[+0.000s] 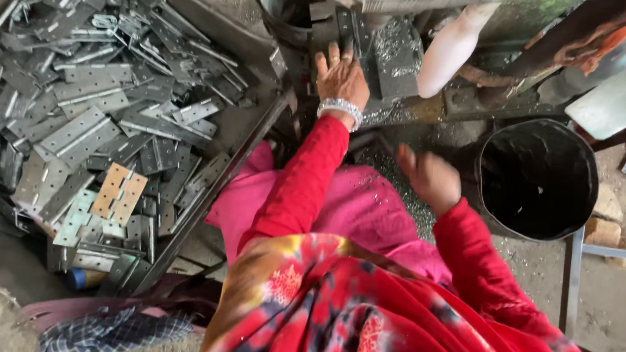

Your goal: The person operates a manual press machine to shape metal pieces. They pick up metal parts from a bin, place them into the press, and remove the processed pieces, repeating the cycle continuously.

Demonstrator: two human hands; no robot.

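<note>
**Two hands at a metal press, beside a heap of hinges**

Seen from above: red sleeves over a pink lap. Left hand, beaded bracelet at the wrist, reaching forward onto the bed of the press. Fingers spread flat and unclenched, resting on a dark metal piece just under the tool. Right hand lifted in mid-air near a black bucket. Blurred, so cannot tell whether clenched or released, nor whether holding anything. Far left, well apart from both hands, a big pile of grey hinge plates on the floor. Judging by the pose, seating a piece in the press. Calls next for fingertips drawn clear of the tool.
</note>
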